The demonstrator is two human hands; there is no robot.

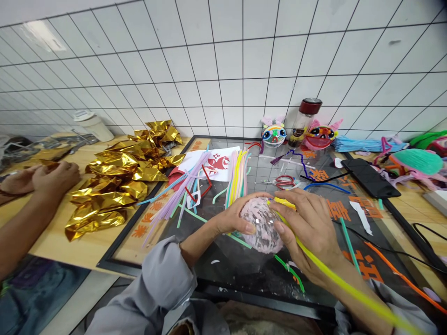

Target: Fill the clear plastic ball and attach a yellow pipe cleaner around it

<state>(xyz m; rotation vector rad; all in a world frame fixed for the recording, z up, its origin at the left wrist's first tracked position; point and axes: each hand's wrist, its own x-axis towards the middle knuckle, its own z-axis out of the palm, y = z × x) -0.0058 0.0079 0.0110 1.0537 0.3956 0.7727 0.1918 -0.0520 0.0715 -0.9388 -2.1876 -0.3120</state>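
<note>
Left hand (232,218) is cupping the near-left side of a pink-streaked clear ball (260,228), its thumb and fingers closing around the surface, while the right hand (312,218) is pinching a yellow fuzzy stem (328,273) between thumb and fingers against the ball's right side. That stem is trailing toward the lower right, blurring across the right forearm. The ball is sitting in both hands above a black-framed dark panel (226,274) on the wooden tabletop (52,232).

At far left, another person's hands (57,179) are meeting over the wood; what they are holding is hard to tell. Behind them a pale lidded cup (95,126) is standing near the tiled wall. Next, crumpled gold foil (115,163) is spreading over the tabletop. Purple stems (174,197) are lying across a white sheet with a red print (223,164), and pastel stems (238,174) are resting just right of them. Farther right, a decorated ball with eyes (274,135) is standing by the wall, red-handled scissors (285,181) are lying nearer, and a dark-red-capped bottle (303,123) is rising beside a pink-eared ball (318,137). Light blue stems (370,144) and a black phone (372,177) are lying toward the right edge.
</note>
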